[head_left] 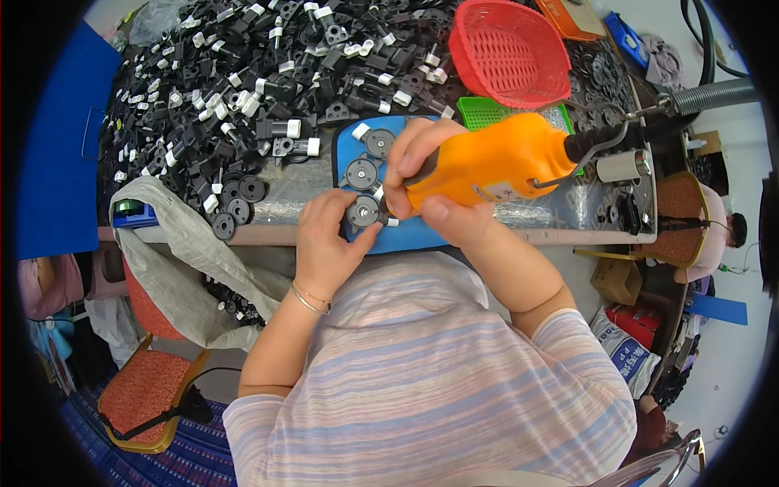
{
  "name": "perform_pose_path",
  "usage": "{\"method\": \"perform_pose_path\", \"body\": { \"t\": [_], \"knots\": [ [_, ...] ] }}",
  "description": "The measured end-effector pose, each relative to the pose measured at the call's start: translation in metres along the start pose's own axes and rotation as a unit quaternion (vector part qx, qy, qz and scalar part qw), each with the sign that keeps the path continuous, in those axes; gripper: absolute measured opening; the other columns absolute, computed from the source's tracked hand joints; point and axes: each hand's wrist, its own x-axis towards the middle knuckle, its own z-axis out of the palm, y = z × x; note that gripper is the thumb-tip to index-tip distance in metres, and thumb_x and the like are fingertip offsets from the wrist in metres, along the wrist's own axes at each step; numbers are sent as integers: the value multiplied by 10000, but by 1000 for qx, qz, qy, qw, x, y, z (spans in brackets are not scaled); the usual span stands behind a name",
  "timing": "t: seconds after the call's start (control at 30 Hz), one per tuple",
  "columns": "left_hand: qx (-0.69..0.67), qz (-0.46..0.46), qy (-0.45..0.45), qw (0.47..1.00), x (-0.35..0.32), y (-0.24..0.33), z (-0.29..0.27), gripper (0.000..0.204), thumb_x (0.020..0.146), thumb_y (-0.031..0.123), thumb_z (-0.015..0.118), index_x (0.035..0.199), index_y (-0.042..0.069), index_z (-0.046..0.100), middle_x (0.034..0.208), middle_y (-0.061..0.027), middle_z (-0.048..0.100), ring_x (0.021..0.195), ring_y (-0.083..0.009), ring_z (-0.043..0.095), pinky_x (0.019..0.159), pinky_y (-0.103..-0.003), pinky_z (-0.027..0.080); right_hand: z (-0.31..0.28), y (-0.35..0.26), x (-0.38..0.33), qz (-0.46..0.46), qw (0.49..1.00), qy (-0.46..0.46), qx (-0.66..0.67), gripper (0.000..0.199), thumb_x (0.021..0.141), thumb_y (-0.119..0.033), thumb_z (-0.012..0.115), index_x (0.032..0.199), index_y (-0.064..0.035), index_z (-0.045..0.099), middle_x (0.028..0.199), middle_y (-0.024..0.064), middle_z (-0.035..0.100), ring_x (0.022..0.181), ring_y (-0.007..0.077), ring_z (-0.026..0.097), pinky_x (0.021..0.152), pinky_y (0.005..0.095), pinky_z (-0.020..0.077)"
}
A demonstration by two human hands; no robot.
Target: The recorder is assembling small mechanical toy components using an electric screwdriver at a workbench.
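Observation:
My right hand is wrapped round an orange electric screwdriver, held nearly level with its nose toward the left. A spring and a wire hook connect to its right end. My left hand grips a round grey plastic disc part between thumb and fingers at the front of a blue mat. The screwdriver's tip is hidden near my right fingers, so I cannot tell whether it touches the disc part. Two similar parts, a middle disc and a far disc, lie beyond it on the mat.
A large heap of black and white plastic parts covers the back left. Loose black discs lie left of my left hand. At the back right are a red basket and a green tray. Grey cloth drapes over the front left edge.

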Motion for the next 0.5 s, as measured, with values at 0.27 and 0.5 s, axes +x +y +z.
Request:
{"method": "perform_pose_path", "body": {
  "t": [0.27, 0.5],
  "knots": [
    [-10, -44, 14, 999, -1, -3, -6, 405, 604, 143, 772, 944, 16, 591, 951, -144, 583, 886, -325, 541, 777, -386, 441, 0, -3, -1, 3, 999, 36, 14, 374, 777, -246, 694, 956, 7, 484, 879, 130, 489, 571, 160, 561, 516, 254, 471],
    [-16, -27, -1, 999, 0, 2, -3, 396, 599, 143, 773, 930, 18, 594, 938, -134, 582, 880, -321, 541, 769, -383, 442, 3, -2, -4, 2, 999, 43, 14, 375, 771, -233, 696, 958, 6, 476, 879, 131, 490, 570, 159, 558, 514, 253, 468]
  ]
}}
